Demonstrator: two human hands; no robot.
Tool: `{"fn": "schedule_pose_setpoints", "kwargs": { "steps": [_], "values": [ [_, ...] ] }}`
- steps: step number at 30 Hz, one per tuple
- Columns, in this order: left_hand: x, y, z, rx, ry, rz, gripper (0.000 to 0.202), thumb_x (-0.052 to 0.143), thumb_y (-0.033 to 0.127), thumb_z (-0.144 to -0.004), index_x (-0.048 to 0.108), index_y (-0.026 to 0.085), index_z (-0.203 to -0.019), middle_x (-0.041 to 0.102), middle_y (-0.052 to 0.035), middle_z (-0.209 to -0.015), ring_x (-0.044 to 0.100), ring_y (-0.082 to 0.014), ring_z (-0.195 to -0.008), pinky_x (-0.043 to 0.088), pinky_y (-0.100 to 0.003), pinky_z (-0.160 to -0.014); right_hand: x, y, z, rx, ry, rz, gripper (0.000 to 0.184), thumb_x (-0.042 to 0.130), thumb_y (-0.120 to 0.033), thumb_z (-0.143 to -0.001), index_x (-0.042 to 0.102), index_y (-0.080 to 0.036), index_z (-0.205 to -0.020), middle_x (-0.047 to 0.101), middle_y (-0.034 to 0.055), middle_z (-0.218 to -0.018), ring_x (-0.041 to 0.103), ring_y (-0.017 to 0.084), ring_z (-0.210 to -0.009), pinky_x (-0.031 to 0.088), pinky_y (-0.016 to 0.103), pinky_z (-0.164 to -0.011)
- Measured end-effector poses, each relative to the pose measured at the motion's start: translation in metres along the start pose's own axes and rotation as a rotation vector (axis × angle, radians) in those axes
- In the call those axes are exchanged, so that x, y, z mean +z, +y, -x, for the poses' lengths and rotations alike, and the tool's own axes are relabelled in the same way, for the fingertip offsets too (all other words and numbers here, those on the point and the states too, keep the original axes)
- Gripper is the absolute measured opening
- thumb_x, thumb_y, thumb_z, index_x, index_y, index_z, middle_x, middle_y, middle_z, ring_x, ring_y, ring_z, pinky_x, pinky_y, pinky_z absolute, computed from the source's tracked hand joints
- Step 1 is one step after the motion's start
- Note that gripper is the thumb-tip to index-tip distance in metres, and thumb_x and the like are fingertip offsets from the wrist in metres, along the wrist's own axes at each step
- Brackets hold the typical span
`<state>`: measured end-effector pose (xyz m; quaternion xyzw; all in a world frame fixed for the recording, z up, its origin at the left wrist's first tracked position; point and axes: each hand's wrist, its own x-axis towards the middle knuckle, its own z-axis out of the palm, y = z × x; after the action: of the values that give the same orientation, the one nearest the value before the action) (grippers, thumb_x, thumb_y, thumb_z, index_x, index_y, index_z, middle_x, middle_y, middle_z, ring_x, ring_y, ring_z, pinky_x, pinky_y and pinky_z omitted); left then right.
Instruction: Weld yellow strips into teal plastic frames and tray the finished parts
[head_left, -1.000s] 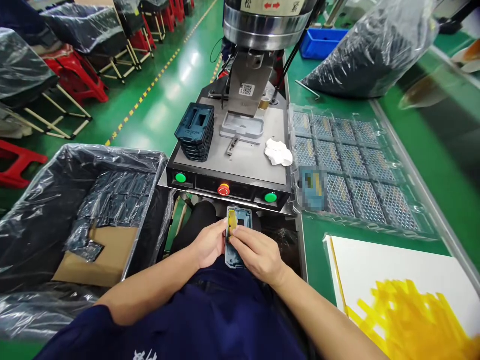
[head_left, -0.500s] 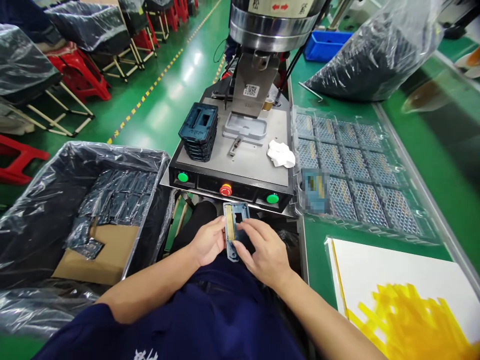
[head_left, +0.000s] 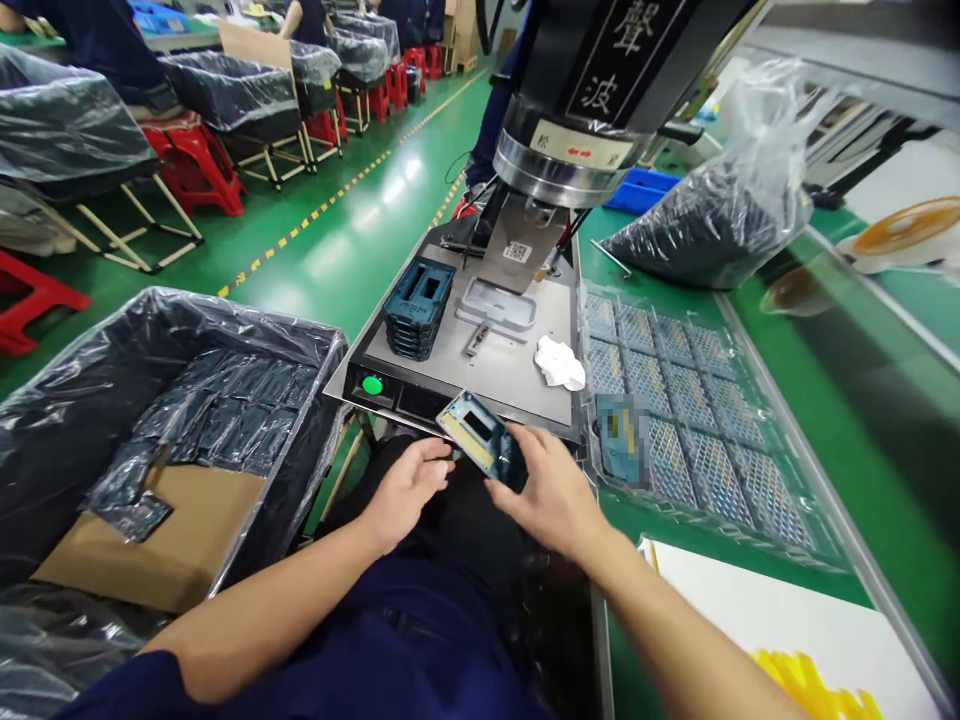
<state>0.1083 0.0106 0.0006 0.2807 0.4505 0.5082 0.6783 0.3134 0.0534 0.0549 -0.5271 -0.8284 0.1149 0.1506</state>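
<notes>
Housing shell in right-hand grip, tilted in front of press

Holding blue plastic housing shell [head_left: 495, 440] by its right end in right hand [head_left: 551, 490], with grip closed between thumb and fingers. Tilted, overlapping the press's front edge in view. Bearing yellow strip [head_left: 466, 440] lengthwise beside a rectangular window. Holding left hand [head_left: 409, 490] with loosely parted grip, just beside shell's left edge; cannot tell whether touching.

Noted on the press's metal surface [head_left: 517, 375]: stack of dark blue housings [head_left: 418, 310], pale fixture nest [head_left: 496, 305] below steel horn [head_left: 517, 250], crumpled white cloth [head_left: 559, 362].

Noted farther right: clear compartment tray [head_left: 821, 540] on green surface [head_left: 626, 620]. At left: plastic-lined black bin [head_left: 82, 440], containing wrapped parts [head_left: 217, 400].
</notes>
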Motion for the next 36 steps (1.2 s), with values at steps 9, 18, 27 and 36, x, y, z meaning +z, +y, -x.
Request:
{"fn": "schedule_pose_setpoints", "kwargs": {
  "steps": [9, 18, 27, 36],
  "values": [
    [-0.153, 0.016, -0.051, 0.268, 0.6, -1.419, 0.06, 0.06, 0.034, -0.08, 0.047, 0.007, -0.132, 0.047, -0.0243, -0.136, 0.04, -0.0374, -0.133, 0.032, -0.048, -0.111, -0.053, 0.09, -0.122, 0.063, -0.042, 0.188, 0.072, 0.071, -0.037, -0.069, 0.052, -0.009, -0.132, 0.06, 0.0182, -0.126, 0.056, 0.031, -0.116, 0.042, 0.039, -0.102],
    [-0.206, -0.011, -0.056, -0.25, 0.613, -1.583, 0.068, 0.04, 0.042, -0.09, 0.024, 0.008, -0.147, 0.05, -0.0265, -0.132, 0.061, -0.0391, -0.109, 0.047, -0.049, -0.086, -0.049, 0.128, -0.212, 0.092, -0.088, 0.14, 0.062, 0.074, -0.03, -0.067, 0.06, -0.014, -0.125, 0.067, 0.0121, -0.116, 0.064, 0.025, -0.102, 0.049, 0.034, -0.092],
    [-0.205, -0.013, -0.058, -0.238, 0.621, -1.613, 0.068, 0.038, 0.041, -0.089, 0.024, 0.007, -0.147, 0.051, -0.0249, -0.129, 0.059, -0.0395, -0.111, 0.047, -0.049, -0.085, -0.036, 0.142, -0.267, 0.113, -0.16, 0.021, 0.041, 0.079, -0.027, -0.058, 0.071, -0.016, -0.096, 0.071, 0.002, -0.086, 0.065, 0.02, -0.08, 0.051, 0.028, -0.074],
    [-0.205, -0.016, -0.058, -0.214, 0.625, -1.647, 0.069, 0.037, 0.041, -0.089, 0.024, 0.005, -0.146, 0.051, -0.0238, -0.128, 0.06, -0.0388, -0.107, 0.048, -0.049, -0.083, -0.021, 0.151, -0.266, 0.069, -0.134, 0.008, 0.042, 0.076, -0.033, -0.071, 0.07, -0.017, -0.109, 0.073, 0.0072, -0.098, 0.067, 0.024, -0.091, 0.052, 0.032, -0.083]
  ]
}}
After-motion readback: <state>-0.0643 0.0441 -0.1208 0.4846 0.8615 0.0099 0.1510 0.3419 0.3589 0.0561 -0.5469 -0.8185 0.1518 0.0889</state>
